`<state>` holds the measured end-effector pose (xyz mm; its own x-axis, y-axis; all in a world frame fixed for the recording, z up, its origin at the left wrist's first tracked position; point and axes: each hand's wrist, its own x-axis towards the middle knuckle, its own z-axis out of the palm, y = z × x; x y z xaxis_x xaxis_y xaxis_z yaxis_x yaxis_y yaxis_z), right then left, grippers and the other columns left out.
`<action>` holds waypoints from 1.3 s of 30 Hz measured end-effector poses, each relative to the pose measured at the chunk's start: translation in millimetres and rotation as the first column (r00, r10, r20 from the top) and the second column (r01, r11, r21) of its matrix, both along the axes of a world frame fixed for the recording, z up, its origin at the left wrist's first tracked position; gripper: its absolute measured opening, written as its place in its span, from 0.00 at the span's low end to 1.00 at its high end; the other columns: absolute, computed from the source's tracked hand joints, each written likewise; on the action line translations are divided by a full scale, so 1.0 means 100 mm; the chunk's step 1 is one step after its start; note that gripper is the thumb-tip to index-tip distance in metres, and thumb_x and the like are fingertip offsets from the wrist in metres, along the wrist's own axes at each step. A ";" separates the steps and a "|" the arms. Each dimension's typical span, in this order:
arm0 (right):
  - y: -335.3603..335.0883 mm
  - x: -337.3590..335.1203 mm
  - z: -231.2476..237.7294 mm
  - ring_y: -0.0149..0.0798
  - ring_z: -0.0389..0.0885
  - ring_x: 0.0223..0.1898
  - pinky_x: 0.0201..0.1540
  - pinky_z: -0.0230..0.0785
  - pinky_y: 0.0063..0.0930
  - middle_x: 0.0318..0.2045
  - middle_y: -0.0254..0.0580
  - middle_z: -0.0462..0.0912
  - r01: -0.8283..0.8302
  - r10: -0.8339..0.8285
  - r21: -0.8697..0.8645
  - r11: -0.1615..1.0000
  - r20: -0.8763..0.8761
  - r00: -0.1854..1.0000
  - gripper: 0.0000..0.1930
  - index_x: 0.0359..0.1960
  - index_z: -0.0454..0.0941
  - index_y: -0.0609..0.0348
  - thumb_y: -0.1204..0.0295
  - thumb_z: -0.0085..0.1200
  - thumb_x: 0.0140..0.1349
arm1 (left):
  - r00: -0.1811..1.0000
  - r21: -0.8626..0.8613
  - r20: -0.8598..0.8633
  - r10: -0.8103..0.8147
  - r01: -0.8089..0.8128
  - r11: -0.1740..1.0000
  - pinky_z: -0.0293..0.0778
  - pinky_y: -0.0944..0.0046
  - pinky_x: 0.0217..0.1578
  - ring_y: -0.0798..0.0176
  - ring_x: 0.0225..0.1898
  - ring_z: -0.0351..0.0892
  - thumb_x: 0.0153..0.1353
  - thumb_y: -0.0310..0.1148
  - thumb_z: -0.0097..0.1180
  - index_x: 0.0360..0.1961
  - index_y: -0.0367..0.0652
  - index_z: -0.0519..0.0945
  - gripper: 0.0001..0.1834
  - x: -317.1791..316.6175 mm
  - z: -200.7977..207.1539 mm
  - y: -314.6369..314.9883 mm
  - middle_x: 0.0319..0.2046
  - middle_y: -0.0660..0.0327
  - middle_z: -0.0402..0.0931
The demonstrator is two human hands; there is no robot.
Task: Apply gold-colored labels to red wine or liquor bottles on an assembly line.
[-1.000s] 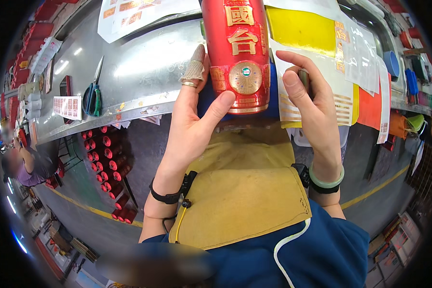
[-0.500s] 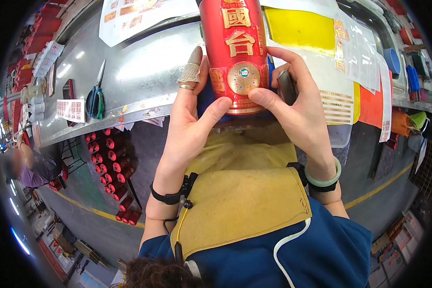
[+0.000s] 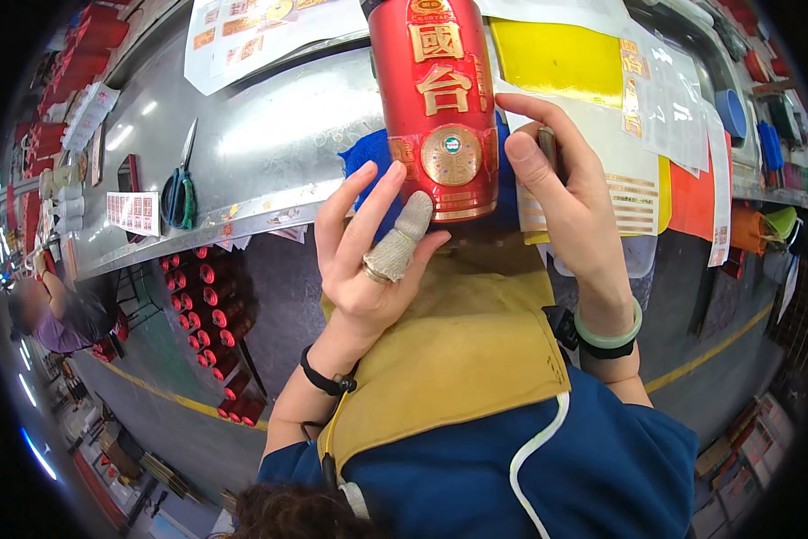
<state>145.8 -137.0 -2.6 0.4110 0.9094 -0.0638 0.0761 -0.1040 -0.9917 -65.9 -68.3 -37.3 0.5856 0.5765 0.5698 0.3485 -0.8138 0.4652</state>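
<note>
Head view, rounded glossy red bottle, knitted finger sleeve

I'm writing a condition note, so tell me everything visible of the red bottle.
The red bottle is a glossy cylinder with large, raised-looking gold characters, a round gold medallion bearing a small green-and-white sticker, and gold trim round its base. It appears to lie on blue cloth, base toward the wearer; its far end is cut off. The left hand's covered finger seems to touch it near the base.
</note>
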 end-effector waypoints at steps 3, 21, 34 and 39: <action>-0.01 -0.01 0.06 0.18 0.64 0.25 0.27 0.58 0.17 0.26 0.24 0.69 0.023 -0.024 -0.008 1.000 -0.109 0.994 0.23 0.61 0.74 0.65 0.58 0.54 0.77 | 0.997 0.086 -0.054 0.051 -0.046 0.995 0.70 0.49 0.64 0.43 0.67 0.69 0.50 0.40 0.78 0.53 0.50 0.87 0.26 0.02 -0.02 -0.05 0.66 0.50 0.73; -0.21 0.13 -0.06 0.21 0.65 0.33 0.35 0.60 0.17 0.31 0.27 0.70 0.147 -0.142 0.033 0.989 -0.123 0.982 0.22 0.61 0.76 0.60 0.55 0.48 0.79 | 0.966 0.039 0.257 0.002 -0.012 0.999 0.81 0.49 0.56 0.41 0.59 0.81 0.46 0.24 0.78 0.45 0.50 0.89 0.22 0.27 -0.13 0.04 0.56 0.54 0.83; -0.20 0.24 0.14 0.23 0.70 0.36 0.41 0.65 0.19 0.33 0.30 0.76 0.101 -0.106 0.062 0.993 0.097 0.990 0.24 0.62 0.74 0.65 0.56 0.53 0.77 | 0.992 0.247 0.033 0.120 -0.125 0.961 0.70 0.46 0.64 0.37 0.68 0.67 0.49 0.31 0.79 0.54 0.58 0.88 0.28 0.13 -0.18 0.00 0.69 0.48 0.71; -0.05 0.30 0.18 0.26 0.76 0.46 0.50 0.69 0.22 0.45 0.40 0.81 0.126 -0.163 0.179 0.976 0.209 0.964 0.22 0.67 0.68 0.64 0.72 0.54 0.75 | 0.993 0.194 -0.049 0.109 -0.098 0.976 0.66 0.46 0.64 0.41 0.62 0.72 0.41 0.42 0.84 0.58 0.58 0.86 0.38 0.42 0.04 0.09 0.63 0.49 0.75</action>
<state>175.7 -142.1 15.5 0.5261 0.8295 0.1876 0.2912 0.0315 -0.9561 -23.5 -59.8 -33.7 0.5644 0.5193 0.6417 0.4575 -0.8438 0.2804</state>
